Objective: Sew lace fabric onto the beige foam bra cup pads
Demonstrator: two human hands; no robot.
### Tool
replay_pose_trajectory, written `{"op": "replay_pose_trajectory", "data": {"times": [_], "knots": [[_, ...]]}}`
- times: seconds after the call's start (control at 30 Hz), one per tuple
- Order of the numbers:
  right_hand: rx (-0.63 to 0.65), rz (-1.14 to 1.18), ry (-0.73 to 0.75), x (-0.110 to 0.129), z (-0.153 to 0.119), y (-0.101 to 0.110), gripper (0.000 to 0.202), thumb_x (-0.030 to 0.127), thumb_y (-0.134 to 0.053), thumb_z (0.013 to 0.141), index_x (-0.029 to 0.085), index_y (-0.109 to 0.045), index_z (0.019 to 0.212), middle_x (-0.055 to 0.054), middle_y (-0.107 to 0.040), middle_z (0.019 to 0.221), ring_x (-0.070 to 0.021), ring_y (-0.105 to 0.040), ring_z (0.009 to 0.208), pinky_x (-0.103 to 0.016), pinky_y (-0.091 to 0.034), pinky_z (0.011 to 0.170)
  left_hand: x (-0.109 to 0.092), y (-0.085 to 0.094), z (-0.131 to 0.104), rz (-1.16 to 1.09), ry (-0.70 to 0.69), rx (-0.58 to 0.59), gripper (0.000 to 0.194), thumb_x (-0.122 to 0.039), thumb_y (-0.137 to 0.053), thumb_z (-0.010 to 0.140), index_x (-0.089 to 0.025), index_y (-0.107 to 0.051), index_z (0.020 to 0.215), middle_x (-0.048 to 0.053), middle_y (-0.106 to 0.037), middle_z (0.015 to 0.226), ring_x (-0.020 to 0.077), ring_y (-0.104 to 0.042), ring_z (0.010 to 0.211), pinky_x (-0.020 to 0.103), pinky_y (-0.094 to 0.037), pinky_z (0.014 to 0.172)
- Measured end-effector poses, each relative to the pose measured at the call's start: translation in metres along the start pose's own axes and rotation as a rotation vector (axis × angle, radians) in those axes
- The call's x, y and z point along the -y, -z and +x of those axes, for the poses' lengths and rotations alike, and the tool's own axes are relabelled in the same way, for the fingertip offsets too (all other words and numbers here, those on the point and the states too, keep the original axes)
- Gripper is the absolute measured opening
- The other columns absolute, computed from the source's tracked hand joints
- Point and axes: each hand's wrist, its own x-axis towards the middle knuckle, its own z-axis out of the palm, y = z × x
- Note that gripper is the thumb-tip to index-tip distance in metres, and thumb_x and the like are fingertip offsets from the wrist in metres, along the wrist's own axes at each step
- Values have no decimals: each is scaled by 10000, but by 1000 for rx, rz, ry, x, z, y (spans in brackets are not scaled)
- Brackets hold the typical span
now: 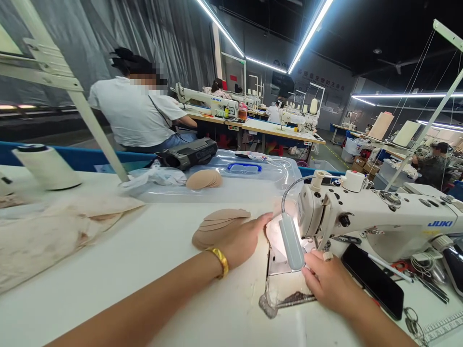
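My left hand (244, 243) reaches forward with its index finger stretched out, the tip at the edge of a pale, brightly lit fabric piece (274, 236) by the sewing machine's needle area. Beside this hand, partly behind it, lies a fanned stack of beige rounded pads (217, 224). My right hand (331, 282) is closed, thumb and fingers together, just right of the grey lamp head (292, 243). What its fingertips hold, if anything, is hidden. The white sewing machine (376, 212) stands above and to the right, and its needle is covered by the lamp.
More beige pads (204, 179) lie by a clear plastic box lid (249, 183). A black phone (374, 279), scissors and a ruler (443, 328) crowd the right side. Stained cloth (54, 236) and a thread cone (47, 166) are at left. A co-worker (133, 113) sits beyond.
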Motion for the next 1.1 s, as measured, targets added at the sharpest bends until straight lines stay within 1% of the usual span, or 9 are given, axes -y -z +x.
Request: {"op": "replay_pose_trajectory", "data": {"times": [0.1,0.17,0.3,0.37,0.5,0.57,0.67,0.8,1.1], "knots": [[3,20,0,1,0,2,138,159,-491,997,235,-578,921,-20,-631,888,-202,-547,781,-303,-369,696,2,6,-6,46,38,136,301,-47,-402,896,-197,-649,980,85,-768,884,281,-727,803,364,-483,705],[5,28,-3,1,0,3,142,157,-493,1002,234,-599,947,-24,-643,907,-206,-557,805,-305,-374,709,-6,10,-14,66,59,211,169,-102,-455,861,-218,-565,811,79,-733,769,289,-699,694,356,-420,610],[27,27,-10,3,1,6,146,165,-505,1011,231,-611,936,-21,-640,888,-204,-547,785,-306,-362,692,-33,11,-26,34,96,279,124,-184,-552,801,-248,-461,855,-14,-653,634,244,-654,601,312,-348,537],[22,37,-4,4,2,8,148,172,-506,1019,232,-627,958,-21,-646,894,-205,-553,792,-307,-367,695,-42,7,-28,-43,99,260,116,-216,-538,860,-250,-438,908,-21,-662,674,233,-660,641,306,-387,559],[36,52,-7,5,4,11,155,155,-523,1012,227,-634,932,-22,-662,892,-202,-565,798,-305,-370,695,-44,1,-28,-160,41,238,86,-219,-506,916,-226,-485,999,58,-723,905,261,-683,788,353,-495,674],[46,54,-9,5,4,12,160,145,-526,1009,227,-643,937,-25,-677,894,-206,-574,808,-308,-375,703,-44,-2,-31,-144,-32,273,48,-204,-477,952,-226,-517,936,71,-719,918,273,-675,809,376,-505,700],[52,70,-4,5,4,12,178,138,-523,1012,230,-675,1015,-35,-714,944,-219,-601,857,-311,-394,739,-50,-6,-37,-195,-205,283,208,-147,-439,993,-223,-566,846,51,-727,921,250,-682,833,361,-524,740],[60,86,-2,5,4,11,197,141,-518,1021,230,-690,1054,-41,-728,968,-226,-615,884,-310,-408,758,-61,-10,-37,-280,-339,153,296,-55,-485,948,-236,-680,1077,51,-769,1137,242,-714,984,352,-567,861],[49,80,-3,5,4,11,184,169,-499,1027,229,-671,999,-38,-708,939,-222,-588,847,-315,-396,725,-72,-14,-31,-234,-362,44,324,-41,-467,988,-234,-708,1086,62,-786,1055,223,-716,924,336,-606,863]]}}
